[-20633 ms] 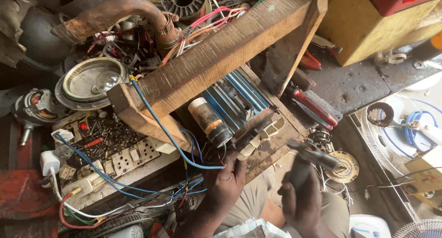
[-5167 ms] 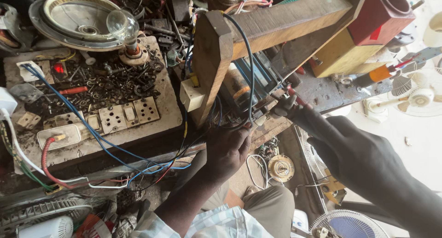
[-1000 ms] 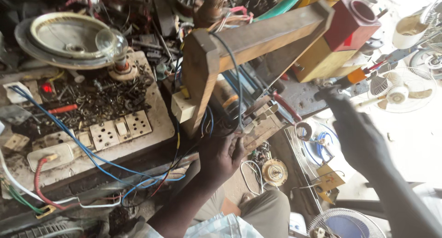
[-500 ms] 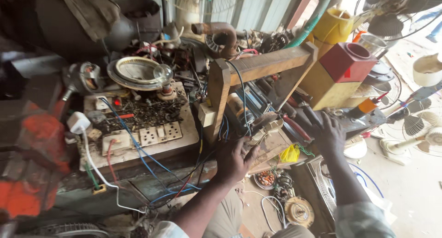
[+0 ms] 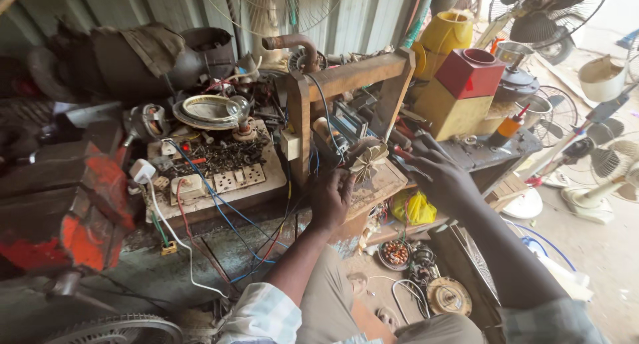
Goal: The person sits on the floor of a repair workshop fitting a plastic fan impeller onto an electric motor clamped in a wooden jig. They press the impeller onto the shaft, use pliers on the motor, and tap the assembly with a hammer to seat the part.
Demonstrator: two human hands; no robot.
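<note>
My left hand [image 5: 333, 197] rests on the edge of a small wooden bench [image 5: 383, 187], and its fingertips grip a pale finned metal part [image 5: 368, 163] that stands upright on the bench. My right hand [image 5: 439, 174] hovers just right of that part with its fingers spread and pointing left. A red-handled tool [image 5: 403, 153] lies under its fingertips. A wooden frame [image 5: 353, 77] stands over the bench, with a blue wire hanging down its left post.
A board with sockets and loose screws [image 5: 219, 177] lies to the left, next to a red vise [image 5: 80, 204]. A yellow and red box [image 5: 466, 91] stands behind the right hand. Several fans [image 5: 599, 171] stand on the floor at right. A yellow bag [image 5: 413, 207] sits under the bench.
My head has lifted, so more of the workshop shows. My right hand came in from the far right to the finned part. My left hand stayed on the bench.
</note>
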